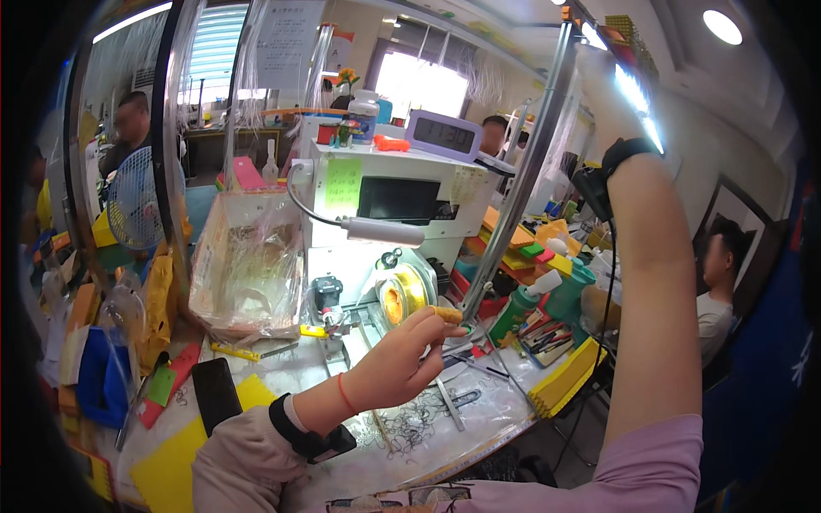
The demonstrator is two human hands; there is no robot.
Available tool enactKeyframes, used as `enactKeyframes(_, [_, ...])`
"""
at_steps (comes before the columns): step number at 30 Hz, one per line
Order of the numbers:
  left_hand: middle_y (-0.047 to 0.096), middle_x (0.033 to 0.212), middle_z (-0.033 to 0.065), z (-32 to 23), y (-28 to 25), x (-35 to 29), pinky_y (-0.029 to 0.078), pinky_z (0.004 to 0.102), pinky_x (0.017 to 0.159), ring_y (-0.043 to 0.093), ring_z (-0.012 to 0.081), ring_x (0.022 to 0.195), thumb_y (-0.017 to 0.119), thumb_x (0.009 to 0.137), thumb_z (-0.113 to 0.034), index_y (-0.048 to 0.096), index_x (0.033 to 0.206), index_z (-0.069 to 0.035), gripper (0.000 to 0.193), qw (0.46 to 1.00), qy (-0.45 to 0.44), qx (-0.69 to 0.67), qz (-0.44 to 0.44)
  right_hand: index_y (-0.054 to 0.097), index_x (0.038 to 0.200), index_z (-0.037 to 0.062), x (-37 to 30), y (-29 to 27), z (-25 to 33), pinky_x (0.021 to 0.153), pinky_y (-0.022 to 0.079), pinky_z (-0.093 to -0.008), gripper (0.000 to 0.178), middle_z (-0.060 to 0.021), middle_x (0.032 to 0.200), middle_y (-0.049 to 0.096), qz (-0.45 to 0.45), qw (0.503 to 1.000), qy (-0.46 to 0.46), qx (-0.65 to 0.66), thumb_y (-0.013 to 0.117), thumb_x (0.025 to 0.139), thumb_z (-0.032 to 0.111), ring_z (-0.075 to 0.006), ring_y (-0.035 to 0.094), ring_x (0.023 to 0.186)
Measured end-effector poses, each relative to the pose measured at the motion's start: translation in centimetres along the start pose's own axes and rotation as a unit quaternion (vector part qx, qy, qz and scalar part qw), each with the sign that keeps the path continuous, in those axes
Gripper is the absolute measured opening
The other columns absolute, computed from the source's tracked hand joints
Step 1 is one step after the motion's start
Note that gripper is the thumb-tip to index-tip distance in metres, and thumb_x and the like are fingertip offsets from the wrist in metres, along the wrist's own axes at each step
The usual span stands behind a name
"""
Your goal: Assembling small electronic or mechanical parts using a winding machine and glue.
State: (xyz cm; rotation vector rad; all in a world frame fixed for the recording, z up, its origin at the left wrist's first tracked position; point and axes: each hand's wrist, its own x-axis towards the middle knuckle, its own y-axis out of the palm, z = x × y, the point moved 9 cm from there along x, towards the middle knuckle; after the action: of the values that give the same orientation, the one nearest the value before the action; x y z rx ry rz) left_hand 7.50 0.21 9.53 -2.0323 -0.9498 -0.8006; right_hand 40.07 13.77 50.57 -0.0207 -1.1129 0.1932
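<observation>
My left hand (400, 366) is in front of a spool of yellow line (404, 293) on a white machine (462, 209). A tan cover, like a finger cot (447, 315), sits on a fingertip. The fingers are curled together, and anything pinched in them is too small to make out. My right arm reaches high up at the right. The right hand (601, 90) is beside the bright light strip (633, 90) on the metal post, and glare washes out its fingers. Below my left hand, many thin dark curved pieces (410, 427) lie scattered on the worktop.
A plastic-lined basket (248, 265) stands left of the machine. A dark phone (216, 393) lies on yellow sheets (171, 466). To the right are a green bottle (516, 309), a pen tray (547, 338) and a slanting metal post (522, 171). A black cable (609, 299) hangs from my right wrist.
</observation>
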Motion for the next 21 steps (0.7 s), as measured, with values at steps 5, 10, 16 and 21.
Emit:
enactKeyframes(5, [0.052, 0.125, 0.0169, 4.2, 0.7, -0.6, 0.049, 0.0268, 0.086, 0.063, 0.0229, 0.113, 0.041, 0.094, 0.003, 0.043, 0.096, 0.0, 0.004, 0.977, -0.129, -0.169, 0.014, 0.067, 0.09, 0.0133, -4.8, -5.3, 5.6, 0.083, 0.05, -0.0498, 0.02, -0.0146, 0.099, 0.065, -0.302, 0.9, -0.263, -0.17, 0.059, 0.081, 0.028, -0.0354, 0.062, 0.096])
enactKeyframes(10, [0.053, 0.124, 0.0196, 6.8, 0.5, -1.2, 0.06, 0.0286, 0.067, 0.068, 0.0269, 0.101, 0.039, 0.1, -0.007, 0.04, 0.096, -0.003, 0.006, 0.917, -0.238, -0.32, 0.002, 0.03, 0.151, 0.0228, -18.6, -7.1, 5.4, 0.084, 0.047, -0.0386, 0.056, -0.0201, 0.11, 0.062, -0.087, 0.965, -0.191, 0.16, 0.046, 0.098, 0.027, -0.0297, 0.061, 0.092])
enactKeyframes(16, [0.061, 0.083, 0.0112, 7.4, 0.3, -1.6, 0.051, 0.0227, 0.041, 0.071, 0.0196, 0.071, 0.046, 0.099, -0.011, 0.043, 0.096, -0.005, 0.008, 0.894, -0.266, -0.359, -0.02, 0.056, 0.11, 0.0022, -36.0, -15.9, -7.6, 0.057, 0.042, -0.0216, 0.013, -0.0085, 0.101, 0.054, 0.168, 0.753, 0.032, 0.635, 0.051, 0.098, 0.006, -0.0087, 0.047, 0.066])
enactKeyframes(21, [0.063, 0.087, 0.0147, 6.5, 0.8, -1.6, 0.045, 0.0203, 0.038, 0.066, 0.0137, 0.058, 0.045, 0.097, -0.006, 0.043, 0.094, -0.004, 0.004, 0.903, -0.259, -0.34, -0.054, 0.054, 0.099, 0.0056, -49.6, -26.6, -34.4, 0.041, 0.023, -0.021, 0.008, -0.0002, 0.074, 0.048, -0.065, 0.785, 0.473, 0.394, 0.053, 0.097, 0.013, -0.0056, 0.03, 0.047])
